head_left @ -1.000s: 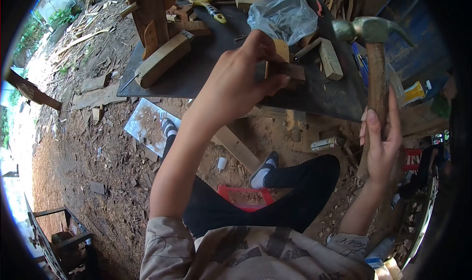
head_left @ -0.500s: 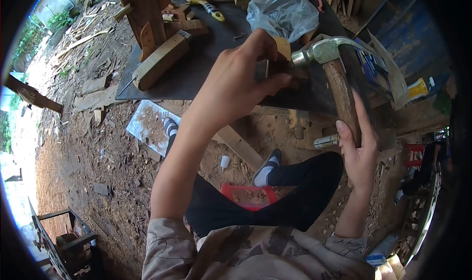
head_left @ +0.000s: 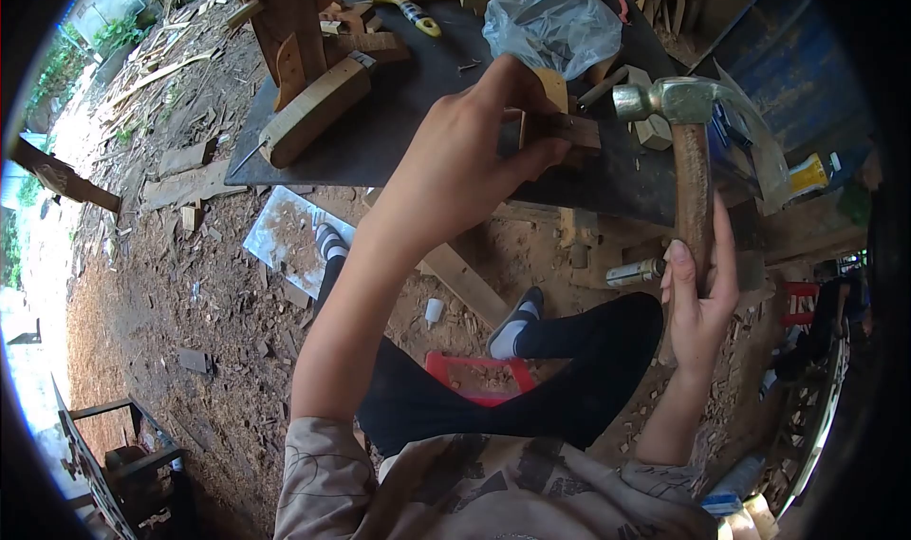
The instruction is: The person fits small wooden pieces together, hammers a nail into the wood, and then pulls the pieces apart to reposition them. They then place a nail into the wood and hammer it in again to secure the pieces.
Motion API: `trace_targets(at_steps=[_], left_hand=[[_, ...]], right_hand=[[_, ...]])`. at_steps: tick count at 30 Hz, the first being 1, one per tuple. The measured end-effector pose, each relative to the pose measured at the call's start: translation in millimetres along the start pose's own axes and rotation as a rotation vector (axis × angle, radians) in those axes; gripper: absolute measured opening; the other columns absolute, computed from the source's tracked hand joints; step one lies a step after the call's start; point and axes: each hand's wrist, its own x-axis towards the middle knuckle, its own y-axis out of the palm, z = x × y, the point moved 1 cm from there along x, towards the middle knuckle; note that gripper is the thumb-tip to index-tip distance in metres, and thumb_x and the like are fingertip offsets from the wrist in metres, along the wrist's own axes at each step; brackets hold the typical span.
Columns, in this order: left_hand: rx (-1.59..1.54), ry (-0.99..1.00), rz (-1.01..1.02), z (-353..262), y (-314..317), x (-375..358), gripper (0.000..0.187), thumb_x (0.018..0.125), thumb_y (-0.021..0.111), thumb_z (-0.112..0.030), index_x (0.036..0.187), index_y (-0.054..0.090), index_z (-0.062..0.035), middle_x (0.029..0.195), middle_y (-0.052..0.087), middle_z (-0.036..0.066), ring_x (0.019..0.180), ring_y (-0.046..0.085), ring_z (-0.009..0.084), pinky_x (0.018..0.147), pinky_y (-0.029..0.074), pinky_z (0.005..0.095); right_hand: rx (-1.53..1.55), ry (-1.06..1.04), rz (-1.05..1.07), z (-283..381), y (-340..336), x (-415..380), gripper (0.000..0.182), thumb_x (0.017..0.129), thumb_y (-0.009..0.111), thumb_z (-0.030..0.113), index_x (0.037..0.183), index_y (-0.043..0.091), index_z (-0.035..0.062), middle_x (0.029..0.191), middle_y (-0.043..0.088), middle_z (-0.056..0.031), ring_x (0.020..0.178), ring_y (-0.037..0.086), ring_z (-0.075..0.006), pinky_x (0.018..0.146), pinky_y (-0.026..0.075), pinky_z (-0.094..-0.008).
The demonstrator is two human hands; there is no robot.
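Observation:
My left hand (head_left: 484, 137) is closed around small wooden pieces over the table edge. One is a dark brown wooden block (head_left: 577, 132); a lighter yellowish wooden piece (head_left: 550, 86) stands up beside it, partly hidden by my fingers. In my right hand (head_left: 700, 288) is a claw hammer (head_left: 691, 170), gripped by its wooden handle. The hammer's metal head is up to the right of the wooden pieces, apart from them, with its striking face toward the left.
On the dark table (head_left: 427, 84) lie a clear plastic bag (head_left: 550, 27), a yellow-handled tool (head_left: 418, 16) and a thick wooden block (head_left: 318, 113). A spray can (head_left: 634, 272) is below the right edge. A red stool (head_left: 479, 374) and wood scraps are on the ground.
The hammer has moved right, away from the wooden pieces, and its handle now stands more upright. My left hand keeps its hold, and the dark block shows more clearly.

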Motion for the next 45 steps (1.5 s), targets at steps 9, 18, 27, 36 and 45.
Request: trace_targets(at_steps=[9,18,27,36,45], left_hand=[[0.057,0.078,-0.082,-2,11,-14,0.058,0.091,0.086,-0.018,0.140,0.059,-0.0023,0.131,0.072,0.017,0.127,0.071,0.0315,0.110,0.058,0.0460],[0.234,-0.133,-0.170,-9,20,-27,0.063,0.090,0.087,-0.018,0.144,0.057,-0.0043,0.132,0.073,0.016,0.129,0.070,0.0322,0.105,0.058,0.0436],[0.190,0.042,-0.072,-12,15,-23,0.062,0.097,0.075,-0.017,0.152,0.050,-0.0008,0.138,0.071,0.019,0.124,0.073,0.0330,0.108,0.055,0.0415],[-0.042,-0.243,-0.235,-18,39,-18,0.069,0.102,0.077,-0.044,0.147,0.053,0.0037,0.136,0.070,0.023,0.116,0.075,0.0267,0.092,0.059,0.0396],[0.398,-0.081,-0.232,-18,33,-32,0.079,0.093,0.082,-0.049,0.146,0.055,0.0038,0.132,0.072,0.022,0.121,0.070,0.0369,0.106,0.052,0.0468]], right_hand=[[-0.015,0.029,0.034,-12,2,-9,0.058,0.110,0.066,0.018,0.165,0.047,0.0086,0.098,0.067,-0.0008,0.065,0.052,-0.0024,0.055,0.045,-0.0192],[-0.107,-0.032,0.052,-29,-5,-13,0.057,0.109,0.068,0.018,0.162,0.050,0.0060,0.125,0.067,-0.0088,0.092,0.054,-0.0125,0.076,0.044,-0.0279],[-0.103,0.042,0.052,-21,-8,-20,0.057,0.108,0.070,0.023,0.159,0.053,0.0020,0.155,0.062,-0.0206,0.142,0.061,-0.0341,0.117,0.048,-0.0449],[-0.169,-0.080,0.046,-18,-7,-16,0.057,0.107,0.071,0.020,0.158,0.054,0.0018,0.155,0.062,-0.0200,0.142,0.061,-0.0342,0.117,0.049,-0.0445],[-0.192,-0.177,0.039,-12,-2,-11,0.057,0.106,0.073,0.020,0.156,0.055,0.0005,0.153,0.063,-0.0205,0.140,0.063,-0.0337,0.114,0.050,-0.0438]])
